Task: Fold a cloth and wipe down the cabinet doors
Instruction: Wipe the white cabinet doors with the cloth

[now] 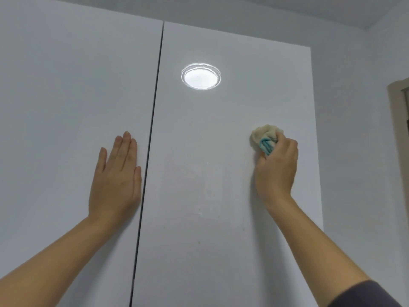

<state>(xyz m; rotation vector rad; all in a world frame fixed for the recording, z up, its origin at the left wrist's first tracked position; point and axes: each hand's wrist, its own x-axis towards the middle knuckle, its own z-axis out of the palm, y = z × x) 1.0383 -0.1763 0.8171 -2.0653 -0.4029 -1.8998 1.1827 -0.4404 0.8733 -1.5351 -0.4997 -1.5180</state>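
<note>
Two glossy white cabinet doors fill the view, split by a dark vertical gap. My left hand (117,176) lies flat and open against the left door (66,107), close to the gap. My right hand (276,169) grips a bunched cream cloth with a blue stripe (264,137) and presses it against the right door (210,151) near its right edge. Faint smears and small specks show on the right door's lower middle.
A round ceiling lamp is reflected (201,76) high on the right door. A pale wall (354,129) stands to the right of the cabinet, with a brownish frame (400,120) at the far right edge. The ceiling runs along the top.
</note>
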